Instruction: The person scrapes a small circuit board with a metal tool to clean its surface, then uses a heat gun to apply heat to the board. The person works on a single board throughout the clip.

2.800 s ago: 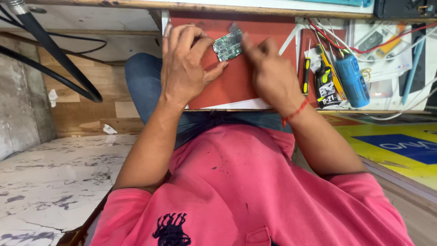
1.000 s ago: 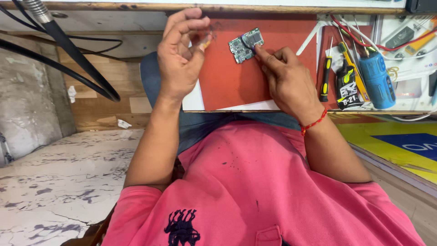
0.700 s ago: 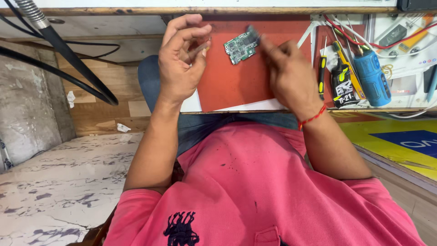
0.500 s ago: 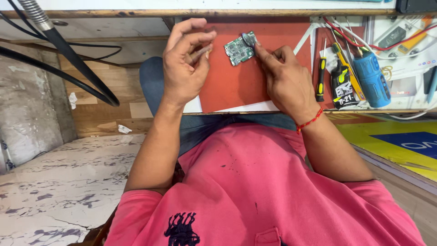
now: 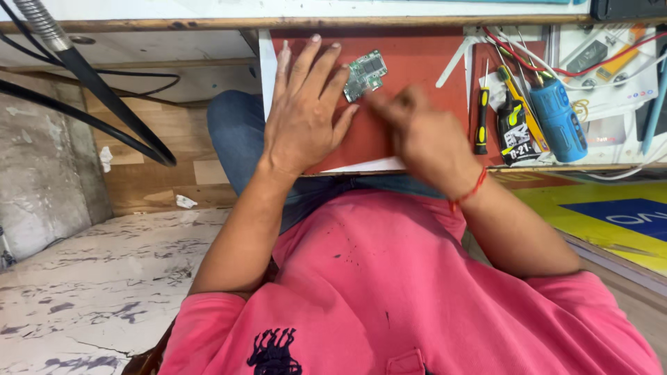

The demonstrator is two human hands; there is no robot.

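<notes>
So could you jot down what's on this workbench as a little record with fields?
surface: red mat on a bench
left hand: open, fingers spread, flat on the mat beside the circuit board
right hand: blurred, fingertips near the board, grip unclear
circuit board: small, green, lying on the mat
tools at right: yellow-handled screwdriver, blue cylinder
clothing: pink shirt

Small green circuit board (image 5: 365, 74), roughly rectangular with silver shielding and dark chips, lies flat and skewed on the red-brown work mat (image 5: 417, 66), its lower edge possibly touching a fingertip—blur prevents certainty.
</notes>
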